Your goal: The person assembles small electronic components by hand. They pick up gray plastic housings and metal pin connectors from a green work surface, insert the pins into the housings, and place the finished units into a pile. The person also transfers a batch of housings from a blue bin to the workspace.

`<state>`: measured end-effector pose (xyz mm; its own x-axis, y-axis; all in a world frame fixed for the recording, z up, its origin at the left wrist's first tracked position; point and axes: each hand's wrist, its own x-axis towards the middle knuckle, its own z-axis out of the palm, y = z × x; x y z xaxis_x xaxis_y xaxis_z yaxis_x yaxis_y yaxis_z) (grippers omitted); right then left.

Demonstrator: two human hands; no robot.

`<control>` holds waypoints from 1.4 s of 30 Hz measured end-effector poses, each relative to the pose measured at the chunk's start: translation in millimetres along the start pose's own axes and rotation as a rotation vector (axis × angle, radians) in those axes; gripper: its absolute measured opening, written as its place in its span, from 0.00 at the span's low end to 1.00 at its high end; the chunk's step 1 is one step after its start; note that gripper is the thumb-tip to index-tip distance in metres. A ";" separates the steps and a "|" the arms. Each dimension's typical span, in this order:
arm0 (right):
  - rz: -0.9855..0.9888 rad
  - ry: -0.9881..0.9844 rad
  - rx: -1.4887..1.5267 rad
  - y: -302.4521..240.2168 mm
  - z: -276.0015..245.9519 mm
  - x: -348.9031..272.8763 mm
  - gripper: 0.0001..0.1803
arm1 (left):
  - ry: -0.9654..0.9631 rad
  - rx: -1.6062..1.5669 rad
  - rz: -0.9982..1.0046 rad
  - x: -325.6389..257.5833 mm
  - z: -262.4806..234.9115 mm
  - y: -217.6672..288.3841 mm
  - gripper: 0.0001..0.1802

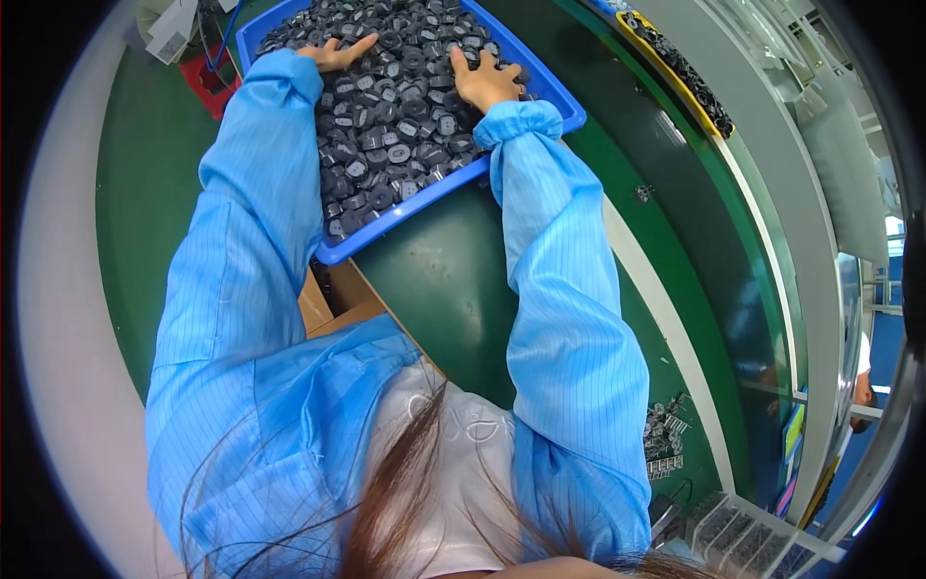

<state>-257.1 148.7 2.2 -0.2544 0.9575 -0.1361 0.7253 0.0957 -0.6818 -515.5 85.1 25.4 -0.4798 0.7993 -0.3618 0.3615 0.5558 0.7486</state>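
A blue tray (405,211) full of small black parts (395,130) sits on a green table (434,289), with its nearest corner pointing toward the person's body. The parts are rounded pieces, some showing grey faces, and they lie heaped at all angles from one rim to the other.

The left hand (338,55) reaches in across the tray's left edge. Its fingers are spread apart, one extended toward the middle of the tray, and black parts lie directly beneath and just beyond them. Whether a fingertip pinches any single piece cannot be told.

The right hand (490,85) comes in over the near edge, close to the tray's right corner. It is wide, thumb and fingers fanned out over the heap, with parts under the fingers and close by on the thumb side. Its palm is hidden, so what lies under it cannot be told. The deepest stretch of visible parts lies between the two hands and from there down to the nearest corner.

A cardboard box (314,307) stands below that corner. Well apart, toward the upper right, a yellow tray (719,123) carries more dark pieces (670,66).
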 end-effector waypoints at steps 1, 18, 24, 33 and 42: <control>0.003 0.010 0.067 3.0 -1.3 2.2 0.44 | -0.023 0.362 0.097 13.1 2.9 -16.1 0.47; 0.068 -0.034 0.343 -4.1 10.8 -22.4 0.40 | 0.396 0.277 0.499 -60.1 131.4 14.3 0.20; 0.017 -0.057 0.996 13.5 41.4 0.9 0.31 | 0.453 0.291 0.681 -50.5 147.0 9.8 0.20; -0.098 0.094 1.062 -4.7 4.4 -42.9 0.26 | 0.527 -0.073 0.756 -85.1 149.9 36.3 0.22; -0.325 0.328 1.066 15.6 -52.8 -76.6 0.21 | 0.573 -0.290 0.942 -152.6 178.2 91.2 0.21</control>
<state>-192.5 91.2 40.0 -0.0380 0.9694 0.2424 -0.2901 0.2215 -0.9310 -266.8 54.6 49.9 -0.4369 0.6077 0.6632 0.6085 -0.3433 0.7154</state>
